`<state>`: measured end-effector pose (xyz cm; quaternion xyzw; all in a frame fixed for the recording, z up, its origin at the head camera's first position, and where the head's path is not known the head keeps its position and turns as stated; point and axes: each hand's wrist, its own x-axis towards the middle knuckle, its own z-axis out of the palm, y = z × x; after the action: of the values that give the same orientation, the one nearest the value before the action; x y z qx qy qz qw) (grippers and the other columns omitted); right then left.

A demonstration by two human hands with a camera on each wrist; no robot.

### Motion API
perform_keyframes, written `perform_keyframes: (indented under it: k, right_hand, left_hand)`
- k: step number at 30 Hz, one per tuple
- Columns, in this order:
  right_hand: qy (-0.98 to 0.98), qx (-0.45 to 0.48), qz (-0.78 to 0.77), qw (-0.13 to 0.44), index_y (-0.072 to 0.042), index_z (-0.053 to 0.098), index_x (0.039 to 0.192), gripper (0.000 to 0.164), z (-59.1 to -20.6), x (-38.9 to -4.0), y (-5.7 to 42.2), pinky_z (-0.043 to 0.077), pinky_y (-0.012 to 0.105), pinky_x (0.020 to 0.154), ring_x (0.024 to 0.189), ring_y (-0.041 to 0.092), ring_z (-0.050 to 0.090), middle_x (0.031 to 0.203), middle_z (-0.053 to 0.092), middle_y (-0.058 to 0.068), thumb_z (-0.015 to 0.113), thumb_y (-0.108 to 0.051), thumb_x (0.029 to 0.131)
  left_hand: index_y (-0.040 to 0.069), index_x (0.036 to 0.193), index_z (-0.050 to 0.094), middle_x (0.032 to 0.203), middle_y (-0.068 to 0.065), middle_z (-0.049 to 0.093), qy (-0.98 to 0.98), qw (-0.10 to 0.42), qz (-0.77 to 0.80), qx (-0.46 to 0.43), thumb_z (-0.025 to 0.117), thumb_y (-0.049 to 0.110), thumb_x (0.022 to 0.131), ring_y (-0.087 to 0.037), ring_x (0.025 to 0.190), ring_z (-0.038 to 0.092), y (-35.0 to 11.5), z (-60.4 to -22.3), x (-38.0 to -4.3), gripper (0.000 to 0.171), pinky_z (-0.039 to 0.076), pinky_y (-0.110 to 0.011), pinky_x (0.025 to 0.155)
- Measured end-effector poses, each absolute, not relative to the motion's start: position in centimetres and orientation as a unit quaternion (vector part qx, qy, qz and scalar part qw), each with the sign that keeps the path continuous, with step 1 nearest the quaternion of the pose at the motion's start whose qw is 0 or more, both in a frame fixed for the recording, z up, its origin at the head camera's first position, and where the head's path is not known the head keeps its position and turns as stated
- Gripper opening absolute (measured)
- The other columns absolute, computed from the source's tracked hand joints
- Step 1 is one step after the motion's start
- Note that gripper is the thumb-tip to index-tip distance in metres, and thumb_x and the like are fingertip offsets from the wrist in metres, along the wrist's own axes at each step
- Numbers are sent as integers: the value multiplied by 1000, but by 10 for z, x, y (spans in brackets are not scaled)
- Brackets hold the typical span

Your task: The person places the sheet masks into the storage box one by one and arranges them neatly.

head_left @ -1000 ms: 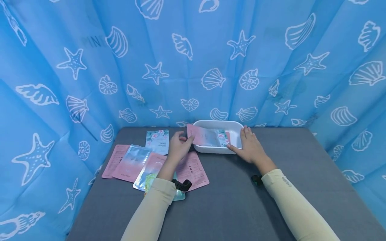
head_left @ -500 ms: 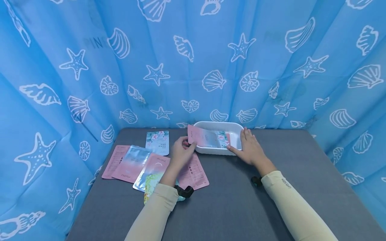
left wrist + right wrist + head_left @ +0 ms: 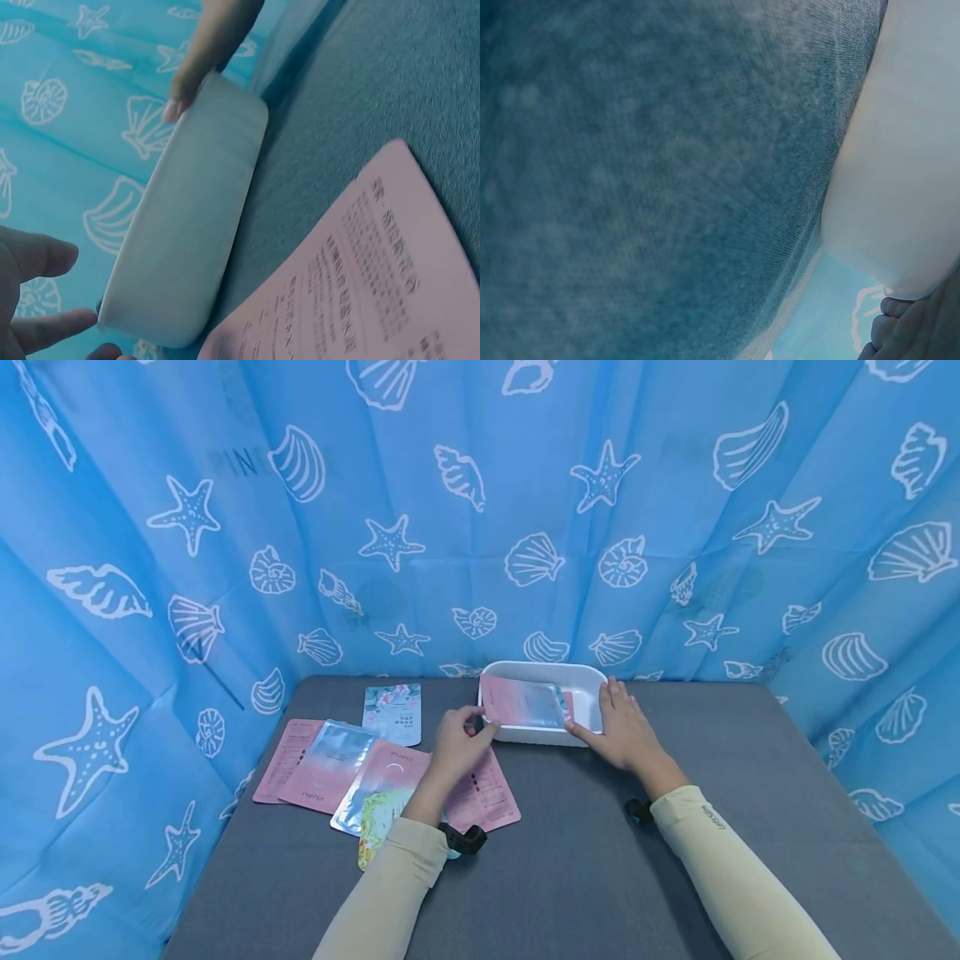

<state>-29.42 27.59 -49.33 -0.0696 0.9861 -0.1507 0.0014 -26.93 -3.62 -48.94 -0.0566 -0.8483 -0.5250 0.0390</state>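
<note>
A white plastic tray [image 3: 517, 735] stands at the table's back edge, with a pink-and-silver sheet mask packet [image 3: 525, 702] lying inside over other packets, mostly hidden. At the tray's left end is my left hand [image 3: 457, 745]; its thumb and forefinger stand apart in the left wrist view, one fingertip at the rim, nothing between them. My right hand [image 3: 626, 727] rests against the tray's right front corner, fingers straight along the end and thumb over the front rim. Under my left forearm lies a pink packet [image 3: 487, 793] printed with text, seen large in the left wrist view.
Left of my left arm, several packets overlap: a silver-pink one [image 3: 326, 768], a yellow-green one [image 3: 378, 822] and a pink one [image 3: 281, 768]. A floral packet [image 3: 393, 714] lies behind them. Grey cloth covers the table [image 3: 570, 860], and a blue shell-print curtain [image 3: 480, 585] hangs behind.
The pink-and-silver packet has slid right and down, from overhanging the tray's left rim to lying inside. My left hand has moved slightly right and let go of it. The right hand stays put.
</note>
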Motion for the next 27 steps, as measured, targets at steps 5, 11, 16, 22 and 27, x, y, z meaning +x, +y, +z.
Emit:
perform_keyframes:
  k: [5, 11, 16, 22, 27]
  right_hand:
    - [986, -71, -153, 1, 6, 4, 167, 119, -494, -292, 275, 6, 62, 132, 165, 46, 1, 177, -1, 26, 44, -82, 97]
    - [986, -68, -154, 4, 6, 4, 167, 118, -495, -292, 275, 6, 63, 132, 164, 47, 0, 177, -3, 27, 45, -80, 97]
    - [987, -68, -149, 3, 7, 5, 167, 119, -498, -293, 275, 7, 62, 132, 164, 47, 1, 176, -1, 27, 45, -80, 97]
    - [986, -78, -147, -11, 9, 6, 166, 118, -498, -295, 277, 8, 62, 132, 164, 47, 3, 176, 0, 29, 45, -80, 98]
    - [986, -76, -146, -10, 7, 5, 166, 119, -497, -298, 278, 7, 61, 132, 165, 46, 1, 176, 0, 28, 44, -81, 97]
  left_hand:
    - [11, 140, 65, 131, -11, 59, -850, 38, -523, -46, 70, 36, 100, -26, 112, 57, -32, -493, -266, 48, 51, -43, 95]
    - [14, 140, 63, 136, -11, 58, -843, 28, -535, -43, 70, 38, 101, -28, 118, 59, -35, -495, -263, 47, 53, -45, 99]
    - [15, 140, 63, 140, -14, 57, -842, 14, -537, -59, 72, 39, 101, -30, 122, 61, -48, -494, -255, 47, 55, -47, 103]
    - [16, 137, 67, 138, -12, 59, -847, 11, -525, -80, 73, 38, 100, -28, 119, 63, -75, -489, -243, 43, 55, -48, 102]
    - [13, 136, 67, 139, -14, 62, -856, 13, -511, -79, 73, 33, 101, -29, 118, 64, -98, -489, -234, 41, 55, -49, 103]
